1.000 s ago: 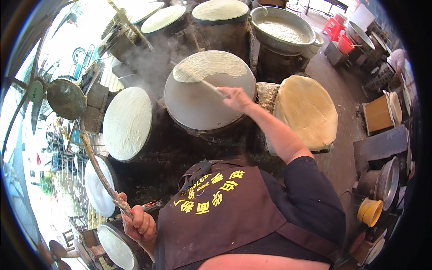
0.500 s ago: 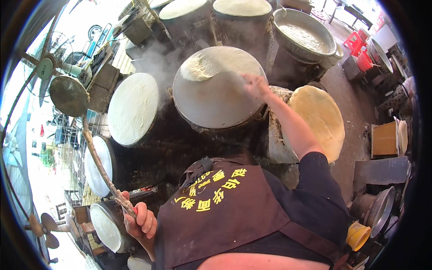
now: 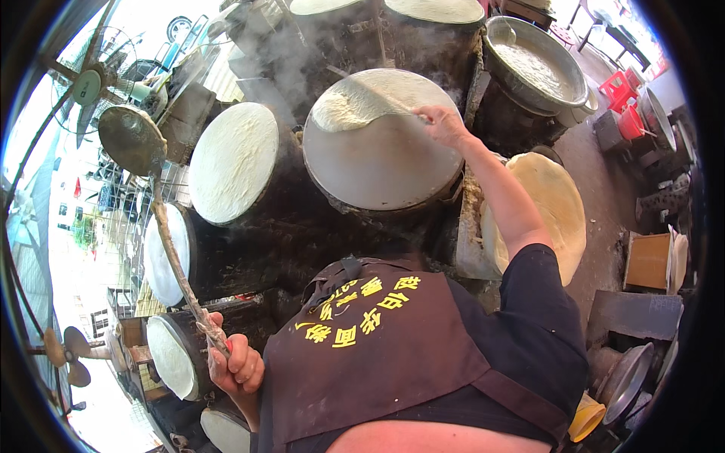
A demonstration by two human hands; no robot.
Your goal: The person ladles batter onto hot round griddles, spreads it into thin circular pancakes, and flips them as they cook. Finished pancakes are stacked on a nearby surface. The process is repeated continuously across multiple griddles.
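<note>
My right hand (image 3: 444,124) is closed on the end of a thin spreader (image 3: 377,94), whose long edge lies across the round griddle (image 3: 385,170) in front of me. Pale wet batter (image 3: 343,109) covers the far part of that griddle, while its near part shows bare grey metal. Down at the left, my left hand (image 3: 240,365) grips the long, rough handle of a ladle (image 3: 132,140). The ladle's round bowl is raised at the far left, away from the griddles. Steam drifts about the far left rim of the middle griddle.
Batter-coated griddles (image 3: 234,162) stand to the left and at the back. A big metal pot of batter (image 3: 532,72) is at the far right. Stacked flat rounds (image 3: 547,208) lie by my right arm. A fan (image 3: 87,87), red stools (image 3: 621,87) and a yellow bucket (image 3: 587,417) stand around.
The view has shifted, so the griddles sit a little farther right and higher. The spreader, blurred before, now shows as a thin line. Both hands keep their holds.
</note>
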